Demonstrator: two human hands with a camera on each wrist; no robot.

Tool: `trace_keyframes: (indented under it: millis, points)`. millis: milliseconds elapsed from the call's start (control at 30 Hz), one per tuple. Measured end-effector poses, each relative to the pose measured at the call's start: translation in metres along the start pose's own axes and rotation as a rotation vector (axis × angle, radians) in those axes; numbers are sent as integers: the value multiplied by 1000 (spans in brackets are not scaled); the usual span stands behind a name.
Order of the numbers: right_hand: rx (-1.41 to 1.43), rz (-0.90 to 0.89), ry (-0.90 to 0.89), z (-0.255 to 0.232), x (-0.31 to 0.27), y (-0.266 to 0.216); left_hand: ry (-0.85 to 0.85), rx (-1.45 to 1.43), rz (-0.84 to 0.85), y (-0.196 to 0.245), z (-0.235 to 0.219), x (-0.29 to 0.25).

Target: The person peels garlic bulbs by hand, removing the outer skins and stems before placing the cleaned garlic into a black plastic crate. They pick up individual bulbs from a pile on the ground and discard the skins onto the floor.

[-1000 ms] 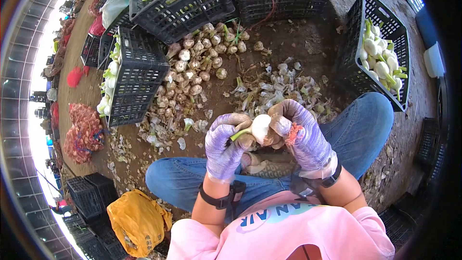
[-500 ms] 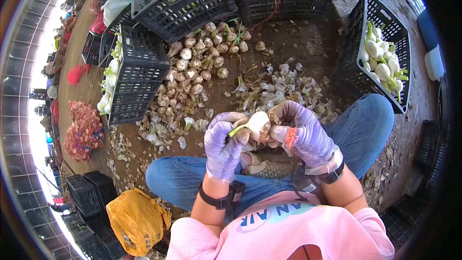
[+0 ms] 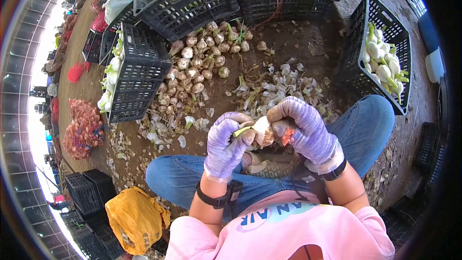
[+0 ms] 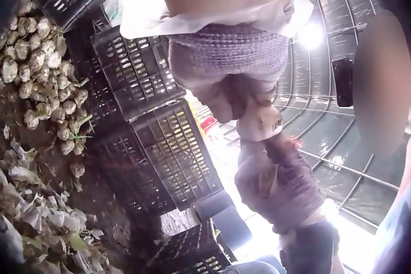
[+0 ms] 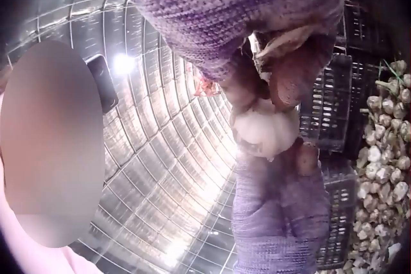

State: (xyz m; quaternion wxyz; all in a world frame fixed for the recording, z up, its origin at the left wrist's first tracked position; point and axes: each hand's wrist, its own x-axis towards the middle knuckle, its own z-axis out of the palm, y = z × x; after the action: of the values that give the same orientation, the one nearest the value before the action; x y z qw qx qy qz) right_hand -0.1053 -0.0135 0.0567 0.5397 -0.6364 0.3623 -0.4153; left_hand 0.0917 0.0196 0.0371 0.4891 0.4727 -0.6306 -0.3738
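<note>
A garlic bulb [image 3: 263, 131] with a short green stem is held between both gloved hands above the lap in the head view. The left hand [image 3: 227, 143] grips it at the stem side. On the root side, the right hand [image 3: 306, 130] pinches at the bulb's outer skin, which looks brownish there. In the right wrist view the white bulb [image 5: 266, 129] lies between both hands' fingertips, with a papery flap of skin at the right fingers. The left wrist view shows the bulb [image 4: 260, 123] partly covered by fingers.
Unpeeled garlic [image 3: 192, 62] is heaped on the ground, beside scattered peelings [image 3: 284, 84]. Black crates of peeled garlic stand at left [image 3: 139, 74], at the back [image 3: 192, 12] and at right [image 3: 353, 62]. A yellow bag [image 3: 137, 219] lies lower left.
The bulb has turned between the hands, showing more of its brownish root side. The right hand's fingers have shifted over it, and both hands remain close together above the lap.
</note>
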Motion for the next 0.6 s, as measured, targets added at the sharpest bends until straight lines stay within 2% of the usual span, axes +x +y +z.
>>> trace_keyframes:
  millis: [100,133,167,200,233,333,400,433,467,533,567,600]
  points:
    - [-154,-82,-21,2,2,2,38,-34,-55,2,5,-1]
    - [-154,-83,-21,4,0,1,100,-49,-132,2,7,-1]
    - [-49,-100,-106,8,-3,-1,164,-64,-210,2,7,0]
    - [59,-116,-193,11,-7,-3,167,-62,-210,2,6,1]
    - [10,-193,-255,13,-9,-4,201,-72,-250,1,5,2]
    - [166,-40,-323,9,-15,4,233,-85,-293,-6,2,3]
    - [413,260,-230,6,-19,5,353,-304,-456,-17,1,1]
    - [310,219,-143,5,-20,13,449,-448,-430,-22,5,5]
    - [445,371,-64,3,-19,15,449,-447,-431,-23,5,10]
    - [538,450,23,-2,-14,20,488,-754,-475,-22,-1,31]
    - [534,446,20,-2,-11,26,483,-825,-418,-29,-12,48]
    - [521,429,53,-1,-10,33,531,-762,-384,-34,-22,71]
